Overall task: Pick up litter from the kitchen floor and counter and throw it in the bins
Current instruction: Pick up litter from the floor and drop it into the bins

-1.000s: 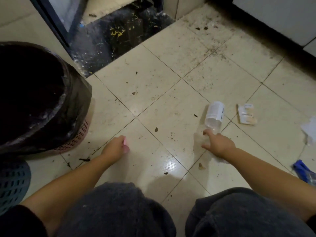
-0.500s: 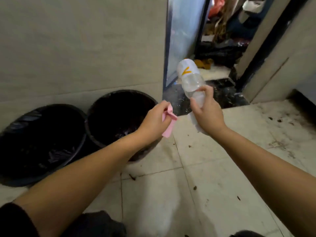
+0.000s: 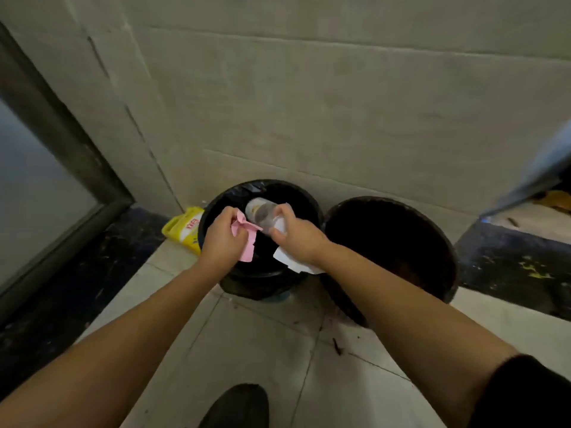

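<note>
Two round bins lined with black bags stand against the wall: the left bin (image 3: 304,197) and the right bin (image 3: 432,230). Both my hands hover over the left bin's mouth. My left hand (image 3: 221,237) pinches a crumpled pink paper (image 3: 245,242) that hangs down from the fingers. My right hand (image 3: 298,234) grips a clear plastic bottle (image 3: 261,211), lying nearly level over the bin, together with a white paper (image 3: 290,261) tucked under the palm.
A yellow bag (image 3: 185,228) leans on the floor left of the left bin. A dark door frame (image 3: 61,143) and black threshold (image 3: 46,282) lie to the left, another dark threshold (image 3: 509,261) to the right. My shoe (image 3: 238,406) is on the dirty pale tiles below.
From crouching at the floor I picked up the bottle and the pink paper, rose and turned. Both hands have moved from beside the right bin to over the left bin.
</note>
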Motion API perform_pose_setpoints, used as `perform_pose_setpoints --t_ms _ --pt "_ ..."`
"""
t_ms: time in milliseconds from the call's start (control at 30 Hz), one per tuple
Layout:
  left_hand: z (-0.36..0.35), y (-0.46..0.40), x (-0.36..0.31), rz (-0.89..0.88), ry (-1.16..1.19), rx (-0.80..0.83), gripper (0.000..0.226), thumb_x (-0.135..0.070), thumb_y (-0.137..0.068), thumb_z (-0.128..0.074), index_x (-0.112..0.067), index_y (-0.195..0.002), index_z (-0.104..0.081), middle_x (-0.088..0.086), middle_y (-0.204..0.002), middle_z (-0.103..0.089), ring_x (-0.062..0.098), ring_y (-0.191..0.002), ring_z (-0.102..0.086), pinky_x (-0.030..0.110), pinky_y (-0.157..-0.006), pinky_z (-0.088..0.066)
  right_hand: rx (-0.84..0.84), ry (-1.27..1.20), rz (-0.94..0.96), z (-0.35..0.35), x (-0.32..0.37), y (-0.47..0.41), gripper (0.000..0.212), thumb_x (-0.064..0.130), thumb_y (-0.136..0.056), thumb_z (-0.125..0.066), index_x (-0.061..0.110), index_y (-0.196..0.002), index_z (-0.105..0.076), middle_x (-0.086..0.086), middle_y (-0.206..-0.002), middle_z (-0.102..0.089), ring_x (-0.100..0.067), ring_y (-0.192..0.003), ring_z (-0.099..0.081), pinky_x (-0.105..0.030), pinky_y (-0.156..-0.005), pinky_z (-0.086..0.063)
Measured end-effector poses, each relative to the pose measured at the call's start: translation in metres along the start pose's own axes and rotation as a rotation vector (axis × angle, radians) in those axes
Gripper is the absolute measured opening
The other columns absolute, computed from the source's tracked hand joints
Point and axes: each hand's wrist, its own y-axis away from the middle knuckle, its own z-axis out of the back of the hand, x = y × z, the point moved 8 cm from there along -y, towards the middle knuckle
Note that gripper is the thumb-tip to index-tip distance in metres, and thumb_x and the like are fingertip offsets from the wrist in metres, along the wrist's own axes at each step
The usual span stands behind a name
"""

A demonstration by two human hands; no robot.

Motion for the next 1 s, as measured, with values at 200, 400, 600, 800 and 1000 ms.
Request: perform_pose_setpoints --t_ms 200,400,600,800,1000 --pt "0.015 0.021 0.053 0.09 0.021 -0.028 0.02 0.006 -0.083 -0.041 -0.013 -0.084 -0.046 -0.001 -0.077 -0.048 0.013 -0.069 -0.045 0.007 -0.058 -0.037 0.358 0.154 -0.12 -0.086 -0.014 -0.036 0.049 0.033 -0.098 -0.039 0.013 -0.141 -0.024 -0.026 -0.116 -0.059 -0.034 -0.087 -0.053 -0.037 -0.073 -0.039" --pt "0.009 0.024 0.047 0.103 0.014 -0.006 0.018 0.005 -0.083 -0.04 -0.013 -0.08 -0.044 -0.007 -0.07 -0.045 0.014 -0.068 -0.042 0.014 -0.052 -0.031 0.35 0.308 -0.071 -0.056 -0.003 -0.034 0.044 0.038 -0.099 -0.04 0.008 -0.13 -0.047 -0.018 -0.131 -0.054 -0.035 -0.115 -0.053 -0.033 -0.078 -0.036" --pt "-0.046 -0.004 -0.045 -0.066 0.075 0.142 0.015 0.001 -0.085 -0.042 -0.011 -0.088 -0.052 0.006 -0.09 -0.053 0.021 -0.081 -0.05 0.017 -0.053 -0.034 -0.035 0.314 -0.133 0.065 -0.046 0.002 0.036 0.039 -0.097 -0.042 0.009 -0.107 -0.058 -0.017 -0.111 -0.065 -0.034 -0.104 -0.06 -0.036 -0.075 -0.041" --pt "-0.177 0.008 -0.107 -0.279 -0.068 0.465 0.012 -0.009 -0.086 -0.048 -0.011 -0.095 -0.057 0.014 -0.105 -0.058 0.033 -0.093 -0.059 0.04 -0.081 -0.049 -0.092 0.332 -0.346 0.095 -0.164 0.067 0.027 0.024 -0.095 -0.048 0.008 -0.114 -0.058 -0.017 -0.12 -0.051 -0.036 -0.1 -0.057 -0.039 -0.087 -0.045" --pt "-0.265 0.034 -0.076 -0.371 -0.477 0.753 0.027 -0.018 -0.092 -0.047 -0.012 -0.118 -0.05 0.015 -0.12 -0.052 0.036 -0.102 -0.057 0.044 -0.082 -0.048 -0.062 0.289 -0.458 0.036 -0.222 0.091 0.037 0.037 -0.093 -0.05 0.014 -0.122 -0.054 -0.012 -0.124 -0.051 -0.031 -0.104 -0.058 -0.038 -0.086 -0.047"
